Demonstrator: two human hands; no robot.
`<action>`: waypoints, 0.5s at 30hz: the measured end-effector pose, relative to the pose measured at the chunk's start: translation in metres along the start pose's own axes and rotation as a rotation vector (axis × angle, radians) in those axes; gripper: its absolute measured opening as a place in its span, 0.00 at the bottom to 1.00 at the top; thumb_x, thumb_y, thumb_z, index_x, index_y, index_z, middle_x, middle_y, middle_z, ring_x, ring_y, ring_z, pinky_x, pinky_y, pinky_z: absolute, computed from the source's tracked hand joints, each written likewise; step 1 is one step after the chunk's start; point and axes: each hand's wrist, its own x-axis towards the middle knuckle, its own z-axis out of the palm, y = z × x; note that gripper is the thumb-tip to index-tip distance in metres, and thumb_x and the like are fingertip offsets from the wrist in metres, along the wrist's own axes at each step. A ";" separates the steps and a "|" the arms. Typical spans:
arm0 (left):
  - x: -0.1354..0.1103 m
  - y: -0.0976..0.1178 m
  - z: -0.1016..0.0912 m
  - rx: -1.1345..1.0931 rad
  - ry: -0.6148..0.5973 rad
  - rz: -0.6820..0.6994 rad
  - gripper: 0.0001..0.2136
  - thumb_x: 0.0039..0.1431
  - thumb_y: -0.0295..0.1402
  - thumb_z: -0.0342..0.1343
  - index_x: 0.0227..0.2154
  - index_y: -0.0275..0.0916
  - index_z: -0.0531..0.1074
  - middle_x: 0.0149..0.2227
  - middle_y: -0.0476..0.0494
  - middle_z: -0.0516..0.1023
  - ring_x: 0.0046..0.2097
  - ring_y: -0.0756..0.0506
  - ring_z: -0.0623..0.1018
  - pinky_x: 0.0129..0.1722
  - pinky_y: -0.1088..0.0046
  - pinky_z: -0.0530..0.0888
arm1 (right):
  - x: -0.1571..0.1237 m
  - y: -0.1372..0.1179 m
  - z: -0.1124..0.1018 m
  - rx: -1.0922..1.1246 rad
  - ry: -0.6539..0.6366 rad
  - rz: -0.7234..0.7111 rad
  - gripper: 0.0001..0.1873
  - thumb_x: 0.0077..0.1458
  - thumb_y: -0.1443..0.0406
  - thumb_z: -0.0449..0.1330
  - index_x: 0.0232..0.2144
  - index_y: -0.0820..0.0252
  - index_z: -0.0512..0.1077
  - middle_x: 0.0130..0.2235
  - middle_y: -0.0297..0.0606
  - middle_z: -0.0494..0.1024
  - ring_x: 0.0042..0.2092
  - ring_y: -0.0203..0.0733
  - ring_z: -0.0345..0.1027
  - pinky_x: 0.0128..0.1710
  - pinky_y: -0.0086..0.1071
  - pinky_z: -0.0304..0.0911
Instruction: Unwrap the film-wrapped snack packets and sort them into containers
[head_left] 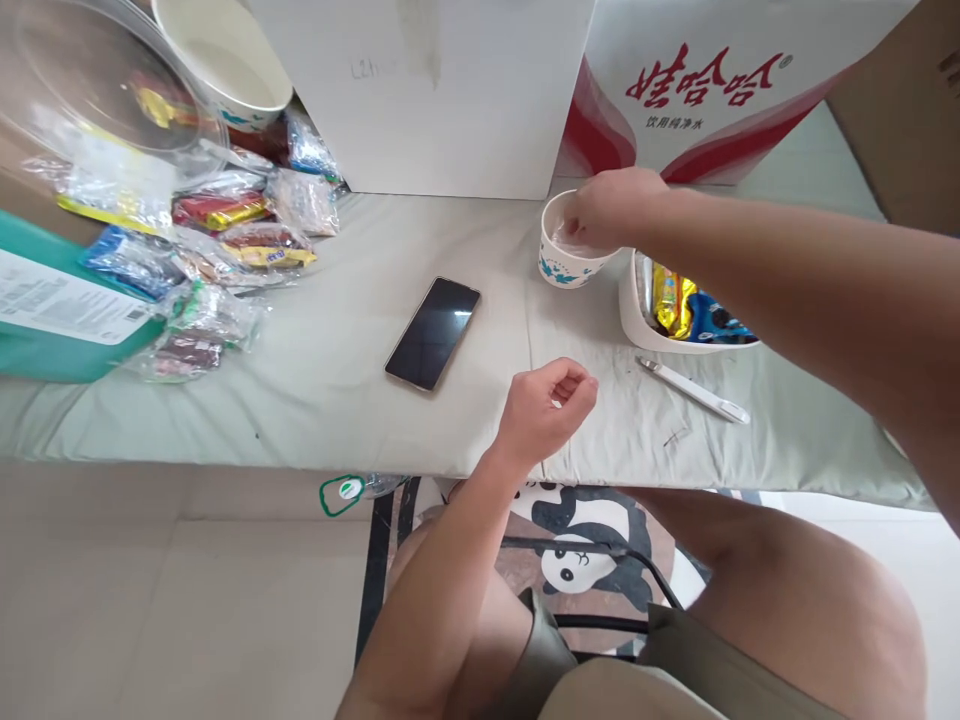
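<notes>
My right hand (619, 205) reaches over the rim of a white paper cup (564, 270) with a blue leaf pattern. Its fingers are curled down inside, and what they hold, if anything, is hidden. Clear film or something pale shows in the cup below them. Under my right forearm stands a white tub (660, 333) of wrapped snacks (675, 300) in gold and blue. My left hand (547, 410) hovers at the table's front edge, fingers loosely curled, with nothing recognisable in them. A white utility knife (694, 390) lies to its right.
A black phone (433, 333) lies left of the cup. Wrapped snacks (232, 220), a larger paper tub (225, 70), a clear lid (97, 80) and a green package (52, 290) crowd the left. A white box (435, 100) and a red-white carton (675, 100) stand behind.
</notes>
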 end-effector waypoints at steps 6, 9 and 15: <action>0.003 -0.001 0.001 0.043 0.029 0.036 0.11 0.60 0.41 0.58 0.26 0.41 0.72 0.24 0.50 0.74 0.29 0.50 0.75 0.32 0.72 0.73 | -0.042 -0.048 -0.050 -0.051 0.007 0.029 0.14 0.51 0.76 0.70 0.22 0.52 0.77 0.18 0.25 0.64 0.23 0.32 0.47 0.32 0.32 0.56; 0.005 -0.003 0.000 0.092 0.028 0.038 0.11 0.61 0.41 0.58 0.28 0.41 0.73 0.25 0.50 0.75 0.29 0.49 0.75 0.30 0.73 0.71 | -0.137 -0.076 -0.068 -0.213 0.300 -0.027 0.07 0.61 0.69 0.61 0.35 0.50 0.78 0.30 0.34 0.76 0.31 0.40 0.64 0.40 0.39 0.61; 0.018 -0.017 -0.003 0.199 0.159 0.045 0.13 0.59 0.45 0.62 0.31 0.39 0.77 0.27 0.49 0.77 0.31 0.49 0.77 0.32 0.74 0.73 | -0.278 -0.050 -0.012 -0.442 0.295 0.197 0.13 0.66 0.60 0.58 0.46 0.57 0.79 0.47 0.47 0.83 0.49 0.54 0.73 0.45 0.43 0.60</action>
